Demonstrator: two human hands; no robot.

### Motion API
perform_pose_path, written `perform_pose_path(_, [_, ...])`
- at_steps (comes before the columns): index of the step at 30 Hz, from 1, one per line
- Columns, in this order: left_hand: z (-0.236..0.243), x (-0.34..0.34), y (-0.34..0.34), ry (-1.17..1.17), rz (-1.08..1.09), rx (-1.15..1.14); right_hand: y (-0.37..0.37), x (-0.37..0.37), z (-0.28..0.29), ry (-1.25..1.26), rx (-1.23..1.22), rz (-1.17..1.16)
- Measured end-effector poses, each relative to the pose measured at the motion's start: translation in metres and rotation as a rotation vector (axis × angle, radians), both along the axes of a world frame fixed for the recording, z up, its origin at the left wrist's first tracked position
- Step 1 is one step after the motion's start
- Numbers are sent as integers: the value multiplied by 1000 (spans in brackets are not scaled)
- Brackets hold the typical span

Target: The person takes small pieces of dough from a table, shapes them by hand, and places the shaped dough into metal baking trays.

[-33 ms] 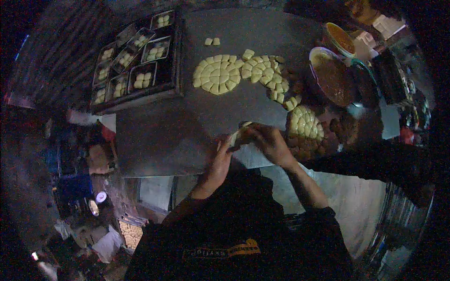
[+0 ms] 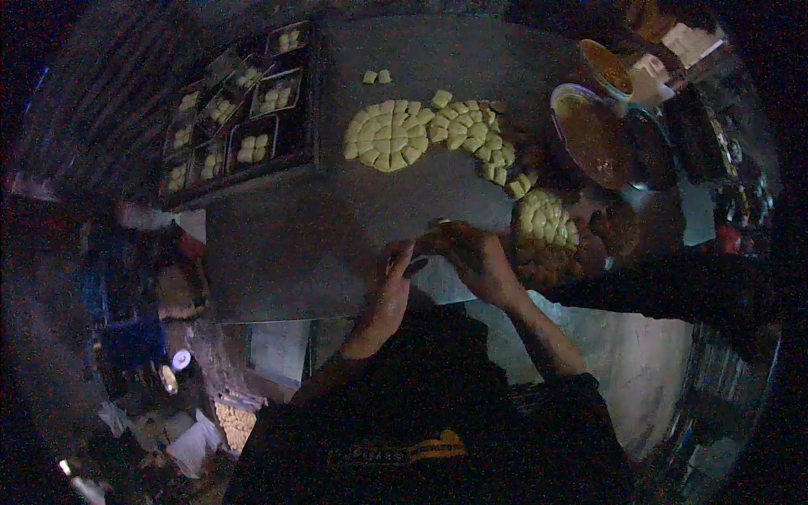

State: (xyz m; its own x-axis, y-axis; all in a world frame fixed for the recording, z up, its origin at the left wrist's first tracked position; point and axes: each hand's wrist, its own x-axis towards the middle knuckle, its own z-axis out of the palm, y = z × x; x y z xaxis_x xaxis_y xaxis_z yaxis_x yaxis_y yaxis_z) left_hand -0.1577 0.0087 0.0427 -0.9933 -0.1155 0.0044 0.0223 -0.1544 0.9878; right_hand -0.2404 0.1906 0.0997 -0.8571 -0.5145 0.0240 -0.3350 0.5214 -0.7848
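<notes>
Dimly, a grey tabletop (image 2: pixel 269 261) bears a scored dough round (image 2: pixel 389 135), with two hands working near its front edge (image 2: pixel 278 320).
In the head view, the round lies beyond the hands, a loose dough cluster (image 2: pixel 471 126) just right of it and a dough mound (image 2: pixel 547 220) near the right hand (image 2: pixel 480 261). That hand's fingers bend toward the left hand (image 2: pixel 391 290); whether either grips anything, I cannot tell in the gloom. A black tray (image 2: pixel 315 101) of dough portions (image 2: pixel 254 149) stands far left, a bowl (image 2: pixel 555 130) far right. Open grey surface stretches left of the hands, from tray to front edge.
</notes>
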Motion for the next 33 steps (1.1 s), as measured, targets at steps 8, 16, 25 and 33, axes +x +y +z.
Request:
perform_pose_path(8, [-59,-9,-22,-148,-59,-275,-42,14,-50,5,-433,-270])
perform_pose_path(16, [-40,-63,-70,-395,-273,264,-43,10,31,-33,-179,-141])
perform_pose_path(25, [29,-79,-71,-281,-486,-117,-18,9,53,-156,-246,-97])
perform_pose_path(33, [13,-65,-47,-154,-145,-268,-21,-24,5,-466,-742,-222])
